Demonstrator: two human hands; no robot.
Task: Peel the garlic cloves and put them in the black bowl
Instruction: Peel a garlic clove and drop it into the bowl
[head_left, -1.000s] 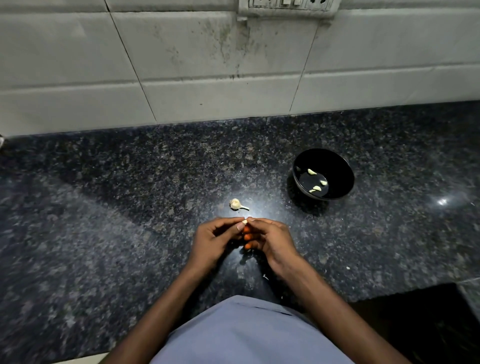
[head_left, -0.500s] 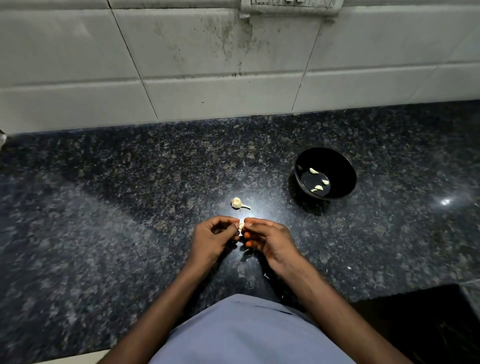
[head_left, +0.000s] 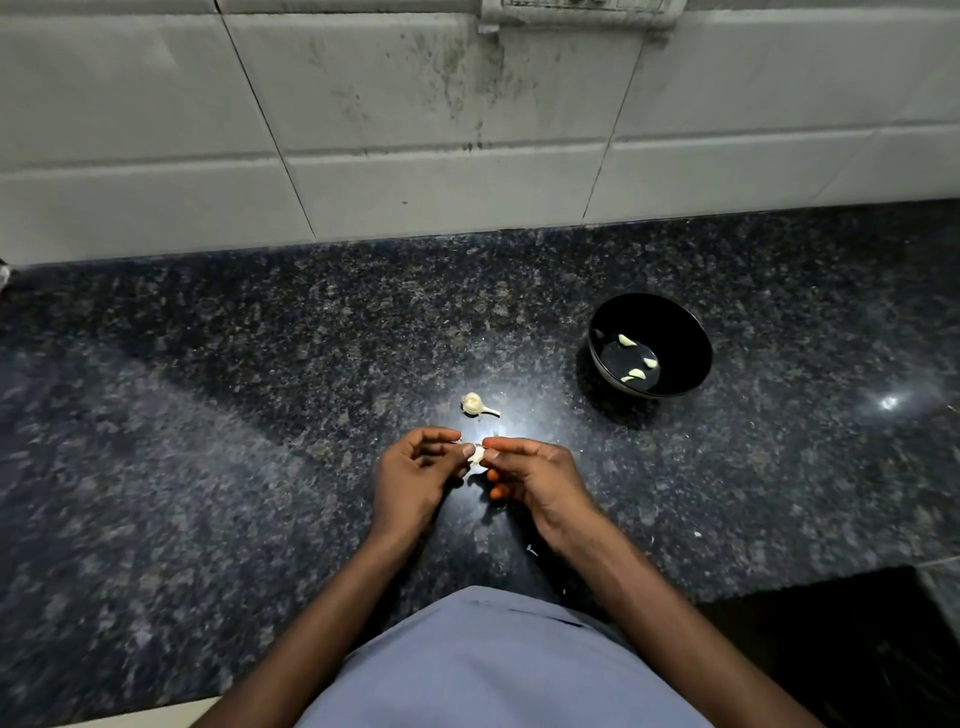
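Both hands (head_left: 475, 467) pinch garlic clove (head_left: 476, 455) — above counter (head_left: 208, 467)

Your bowl (head_left: 675, 317) sits toward the desk's (head_left: 208, 467) right, three cloves (head_left: 636, 374) inside; the garlic head (head_left: 474, 404) lies left of it, mid-desk.

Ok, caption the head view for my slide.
Both hands peel a garlic clove near the black bowl.

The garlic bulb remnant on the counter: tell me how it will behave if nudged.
The garlic bulb remnant looks small and papery, so probably very light. Its rounded head may roll, though the stalk should limit that. The polished granite counter likely lets it slide.
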